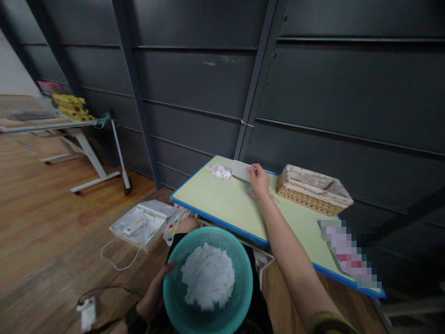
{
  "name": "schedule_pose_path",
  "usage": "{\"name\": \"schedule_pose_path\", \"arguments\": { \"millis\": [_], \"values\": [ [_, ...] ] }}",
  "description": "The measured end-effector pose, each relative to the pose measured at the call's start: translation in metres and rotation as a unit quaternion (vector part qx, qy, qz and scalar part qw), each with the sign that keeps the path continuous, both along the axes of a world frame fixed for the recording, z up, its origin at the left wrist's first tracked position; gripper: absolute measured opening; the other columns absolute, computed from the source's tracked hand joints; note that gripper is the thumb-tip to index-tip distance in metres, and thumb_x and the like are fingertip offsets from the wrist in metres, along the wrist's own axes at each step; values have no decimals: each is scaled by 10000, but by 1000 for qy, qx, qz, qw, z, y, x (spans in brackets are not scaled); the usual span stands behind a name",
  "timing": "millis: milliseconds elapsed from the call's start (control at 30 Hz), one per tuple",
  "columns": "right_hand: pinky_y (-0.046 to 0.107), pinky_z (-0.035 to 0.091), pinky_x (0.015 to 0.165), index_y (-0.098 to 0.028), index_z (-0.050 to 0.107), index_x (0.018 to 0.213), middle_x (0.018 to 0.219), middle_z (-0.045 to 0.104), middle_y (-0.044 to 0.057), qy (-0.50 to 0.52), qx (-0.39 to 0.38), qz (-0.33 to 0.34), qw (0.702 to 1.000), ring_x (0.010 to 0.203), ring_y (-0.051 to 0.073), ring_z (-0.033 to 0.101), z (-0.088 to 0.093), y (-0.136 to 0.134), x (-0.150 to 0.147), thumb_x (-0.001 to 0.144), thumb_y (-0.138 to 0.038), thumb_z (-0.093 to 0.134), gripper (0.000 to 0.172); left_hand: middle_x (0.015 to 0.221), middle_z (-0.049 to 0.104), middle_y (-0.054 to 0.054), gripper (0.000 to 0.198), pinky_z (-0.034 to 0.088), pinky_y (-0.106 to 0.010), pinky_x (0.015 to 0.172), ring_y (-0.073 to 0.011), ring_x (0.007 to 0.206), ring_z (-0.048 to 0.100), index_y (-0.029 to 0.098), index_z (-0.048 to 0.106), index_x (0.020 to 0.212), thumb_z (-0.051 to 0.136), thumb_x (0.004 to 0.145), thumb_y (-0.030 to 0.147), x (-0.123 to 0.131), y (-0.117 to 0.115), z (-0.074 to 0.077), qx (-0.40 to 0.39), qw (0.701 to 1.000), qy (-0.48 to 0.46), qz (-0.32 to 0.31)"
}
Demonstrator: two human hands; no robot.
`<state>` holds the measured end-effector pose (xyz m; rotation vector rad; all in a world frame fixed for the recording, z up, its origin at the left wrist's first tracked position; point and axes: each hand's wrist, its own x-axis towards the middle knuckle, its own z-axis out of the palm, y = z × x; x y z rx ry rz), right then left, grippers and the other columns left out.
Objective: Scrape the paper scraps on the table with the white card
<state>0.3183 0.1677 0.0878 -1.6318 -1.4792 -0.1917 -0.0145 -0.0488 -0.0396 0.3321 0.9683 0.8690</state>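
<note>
In my lap sits a teal plastic colander (246, 273) with a heap of small white paper-like scraps (208, 273) in it. My left hand (156, 285) grips its left rim, thumb over the edge. Stretched out over the pale green tabletop (194, 190), my right hand (259, 180) is closed on the right end of a flat, whitish rectangular card (241, 170). The card's left end is beside a small pile of pale scraps (220, 171) on the table. A blurred pinkish patch (253, 194) lies on the tabletop by my right wrist.
A cloth-lined wicker basket (306, 202) stands right of my right hand, with a partly pixelated sheet (347, 255) nearer the table's right corner. On the floor at left are an open white box (139, 227) and a power strip (87, 313). Dark metal wall (194, 83) rises behind.
</note>
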Motion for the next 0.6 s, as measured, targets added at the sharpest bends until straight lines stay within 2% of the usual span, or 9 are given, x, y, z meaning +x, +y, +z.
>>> {"name": "schedule_pose_path", "arguments": {
  "millis": [67,133,267,400,500,600],
  "values": [
    [266,352,661,-193,616,1049,859,677,75,-18,0,1,1000,752,204,582,-3,1,-4,894,-417,392,353,726,775,-88,503,563,-400,702,-290,691,724,38,526,1221,600,794,294,2,-2,-10,-9,1000,-1,-7],
    [265,351,660,-195,615,1062,865,683,78,-27,1,5,1000,751,207,591,-5,3,-8,903,-416,386,357,788,779,-101,480,553,-381,759,-296,824,717,45,566,1172,621,780,316,3,-4,-16,-14,1000,-20,-13],
    [263,346,650,-196,620,1065,839,686,81,-50,-8,18,999,737,210,597,-5,3,-14,908,-410,393,349,869,774,-122,399,513,-381,873,-316,979,673,62,658,1000,673,733,358,5,-6,-12,-29,998,-46,-27],
    [268,340,649,-201,616,1076,843,686,88,-50,-9,-31,998,724,210,593,-3,0,-16,912,-380,392,330,876,774,-117,375,487,-395,919,-333,1020,651,80,687,935,692,712,382,5,-6,-11,-19,998,-42,-31],
    [264,344,654,-199,607,1090,861,685,87,-45,2,-26,999,747,209,597,-3,1,-15,918,-373,377,336,877,774,-118,353,483,-392,929,-320,1027,651,78,680,965,661,749,357,3,-6,-18,5,998,-57,-33],
    [260,351,657,-197,611,1083,854,684,82,-52,-4,19,998,761,208,599,-4,3,-15,921,-382,369,344,913,771,-110,446,470,-392,953,-299,1027,655,69,595,1146,627,784,328,2,-7,-20,-15,997,-68,-29]
  ]
}}
